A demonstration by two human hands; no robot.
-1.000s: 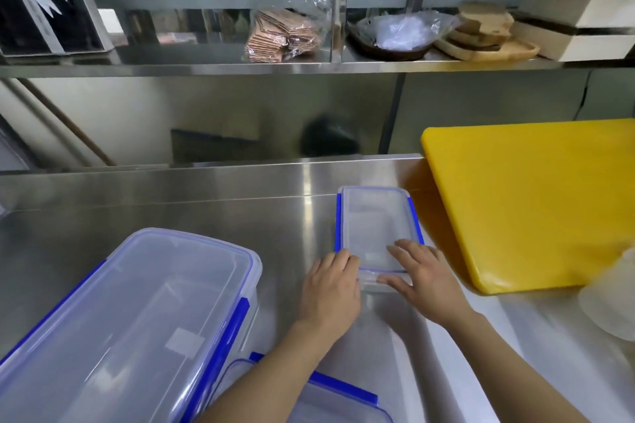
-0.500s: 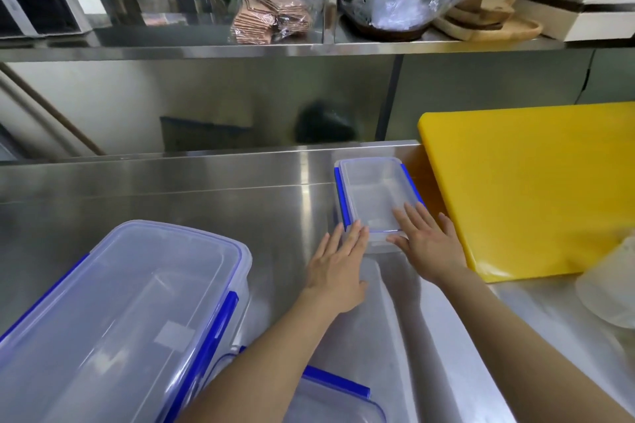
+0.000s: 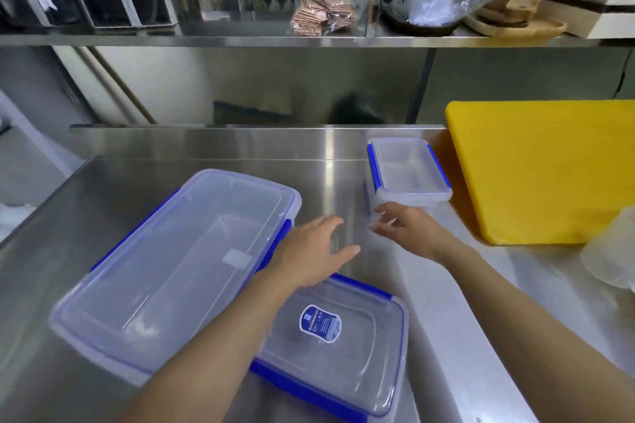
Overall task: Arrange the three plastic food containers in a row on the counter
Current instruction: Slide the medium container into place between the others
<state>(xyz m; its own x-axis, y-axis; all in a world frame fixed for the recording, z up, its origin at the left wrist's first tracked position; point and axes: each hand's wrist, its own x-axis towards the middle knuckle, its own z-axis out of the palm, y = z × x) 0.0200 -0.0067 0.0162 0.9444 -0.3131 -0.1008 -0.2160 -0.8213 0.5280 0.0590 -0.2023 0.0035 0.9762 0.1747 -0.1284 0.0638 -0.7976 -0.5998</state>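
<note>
The big container [image 3: 178,264] sits on the left of the steel counter [image 3: 171,154], its long side running from near-left to far-right. The middle container [image 3: 343,347] lies closest to the person, partly under the left arm. The small container [image 3: 409,170] stands far back by the yellow board [image 3: 543,168], pointing away. The left hand [image 3: 311,259] is open and holds nothing. The right hand [image 3: 409,228], fingers spread, holds nothing, just below the small container.

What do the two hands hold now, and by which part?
Nothing. The left hand and right hand are open above the counter, near the small container.
</note>
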